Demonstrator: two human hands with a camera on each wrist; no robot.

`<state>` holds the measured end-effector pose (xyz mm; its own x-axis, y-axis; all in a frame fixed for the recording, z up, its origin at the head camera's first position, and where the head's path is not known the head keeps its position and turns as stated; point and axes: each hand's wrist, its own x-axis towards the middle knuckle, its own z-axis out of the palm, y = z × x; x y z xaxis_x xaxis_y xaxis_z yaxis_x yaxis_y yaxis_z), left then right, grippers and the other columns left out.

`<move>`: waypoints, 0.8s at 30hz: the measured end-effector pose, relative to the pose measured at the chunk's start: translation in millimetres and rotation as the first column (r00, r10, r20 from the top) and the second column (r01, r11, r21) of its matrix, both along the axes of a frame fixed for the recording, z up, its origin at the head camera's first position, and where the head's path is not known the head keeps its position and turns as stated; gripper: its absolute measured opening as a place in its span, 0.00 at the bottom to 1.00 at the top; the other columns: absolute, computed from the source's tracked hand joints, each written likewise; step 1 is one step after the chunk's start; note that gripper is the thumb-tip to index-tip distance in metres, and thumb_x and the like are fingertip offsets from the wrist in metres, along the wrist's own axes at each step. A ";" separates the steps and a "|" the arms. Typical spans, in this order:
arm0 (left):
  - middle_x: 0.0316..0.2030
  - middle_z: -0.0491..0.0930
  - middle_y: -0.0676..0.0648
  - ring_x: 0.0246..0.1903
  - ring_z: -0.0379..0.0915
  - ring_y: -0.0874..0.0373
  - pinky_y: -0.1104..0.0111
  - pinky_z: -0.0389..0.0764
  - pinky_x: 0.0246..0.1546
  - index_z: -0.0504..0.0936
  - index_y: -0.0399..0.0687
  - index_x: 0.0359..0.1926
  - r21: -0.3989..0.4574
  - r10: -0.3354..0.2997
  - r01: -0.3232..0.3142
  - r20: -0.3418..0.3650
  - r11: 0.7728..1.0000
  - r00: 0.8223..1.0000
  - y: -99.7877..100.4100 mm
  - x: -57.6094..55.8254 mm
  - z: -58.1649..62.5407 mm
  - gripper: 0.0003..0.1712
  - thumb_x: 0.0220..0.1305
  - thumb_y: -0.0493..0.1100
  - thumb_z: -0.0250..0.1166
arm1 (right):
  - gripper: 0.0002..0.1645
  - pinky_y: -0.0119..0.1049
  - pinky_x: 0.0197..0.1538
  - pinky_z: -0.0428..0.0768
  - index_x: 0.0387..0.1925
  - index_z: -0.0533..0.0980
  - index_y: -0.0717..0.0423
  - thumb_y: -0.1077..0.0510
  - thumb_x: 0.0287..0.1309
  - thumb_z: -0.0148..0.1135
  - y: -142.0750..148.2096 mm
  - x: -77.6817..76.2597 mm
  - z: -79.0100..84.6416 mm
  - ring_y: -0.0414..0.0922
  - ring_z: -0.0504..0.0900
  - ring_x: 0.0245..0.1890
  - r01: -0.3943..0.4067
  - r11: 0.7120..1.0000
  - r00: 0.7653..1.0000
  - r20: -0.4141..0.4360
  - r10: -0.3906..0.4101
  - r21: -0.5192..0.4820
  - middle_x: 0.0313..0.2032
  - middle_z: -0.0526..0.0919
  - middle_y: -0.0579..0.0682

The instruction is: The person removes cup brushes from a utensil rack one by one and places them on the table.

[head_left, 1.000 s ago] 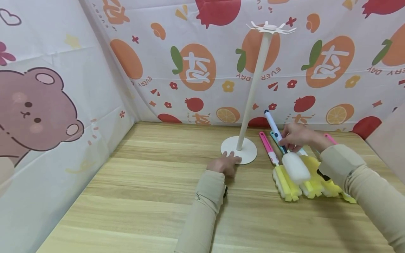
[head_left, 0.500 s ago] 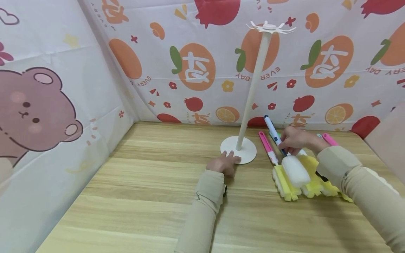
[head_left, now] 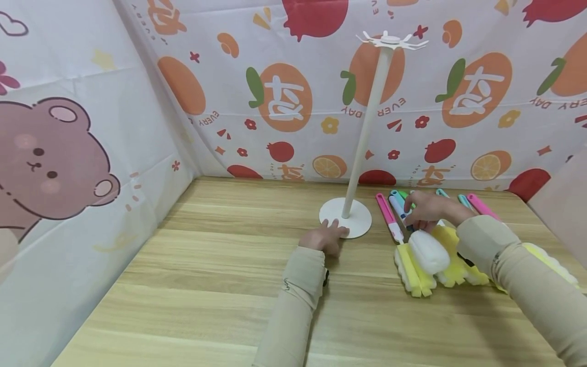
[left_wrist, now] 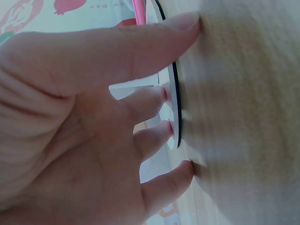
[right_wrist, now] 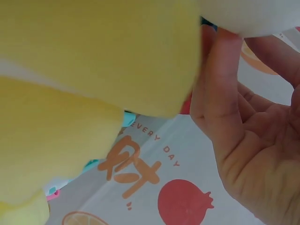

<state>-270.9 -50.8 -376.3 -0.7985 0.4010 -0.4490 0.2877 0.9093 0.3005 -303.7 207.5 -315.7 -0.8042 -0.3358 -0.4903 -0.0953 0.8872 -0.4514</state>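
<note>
My left hand (head_left: 323, 238) rests at the front edge of a white stand's round base (head_left: 359, 224). In the left wrist view, two fingertips touch the base (left_wrist: 176, 108), while the thumb and another finger reach the wood. To the right, my right hand (head_left: 426, 209) holds a bottle brush (head_left: 428, 252) near its dark neck. This brush has a white sponge head and a white-and-blue handle, which slopes back and left. Its head lies over yellow sponge brushes (head_left: 415, 270). In the right wrist view, the right fingertips are partly hidden by the white sponge head (right_wrist: 255, 16).
The stand's pole (head_left: 367, 122) rises to a ring of hooks (head_left: 392, 41). Several brushes with pink, teal and green handles lie side by side at the right, a pink handle (head_left: 387, 209) nearest the base. Printed cloth (head_left: 284, 46) walls the back and left.
My right hand has lowered the white-headed brush, and its handle end has dropped toward the other handles. More handles show behind the hand. My left hand stays on the base.
</note>
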 end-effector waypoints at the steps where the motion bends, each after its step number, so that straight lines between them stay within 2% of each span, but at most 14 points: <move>1: 0.69 0.42 0.52 0.65 0.31 0.54 0.51 0.62 0.55 0.60 0.64 0.65 0.000 0.000 0.000 0.000 1.000 1.000 0.0 -0.1 -0.1 0.40 0.51 0.38 0.63 | 0.25 0.35 0.25 0.80 0.47 0.67 0.71 0.57 0.53 0.60 0.0 0.3 0.3 0.44 0.76 0.23 -0.002 1.000 1.000 -0.003 0.002 0.005 0.25 0.79 0.54; 9: 0.70 0.41 0.53 0.65 0.30 0.54 0.51 0.61 0.56 0.59 0.65 0.65 -0.001 0.004 -0.004 0.003 1.000 1.000 -0.6 0.0 -1.3 0.40 0.52 0.38 0.62 | 0.22 0.36 0.26 0.80 0.45 0.68 0.70 0.57 0.55 0.57 3.7 2.0 2.3 0.44 0.76 0.23 0.008 1.000 1.000 -0.003 -0.008 -0.002 0.25 0.79 0.54; 24: 0.69 0.43 0.53 0.65 0.32 0.55 0.51 0.63 0.55 0.60 0.66 0.64 -0.010 0.013 -0.013 -0.006 1.000 1.000 0.0 -0.1 -0.7 0.40 0.51 0.38 0.63 | 0.18 0.38 0.25 0.81 0.42 0.71 0.67 0.56 0.56 0.58 10.5 -0.4 17.0 0.45 0.76 0.21 0.012 0.997 0.997 -0.076 -0.018 -0.083 0.21 0.78 0.53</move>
<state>-271.1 -50.8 -377.0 -0.8063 0.3866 -0.4477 0.2781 0.9157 0.2900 -304.1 218.1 -298.7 -0.8437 -0.3598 -0.3983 -0.1192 0.8491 -0.5146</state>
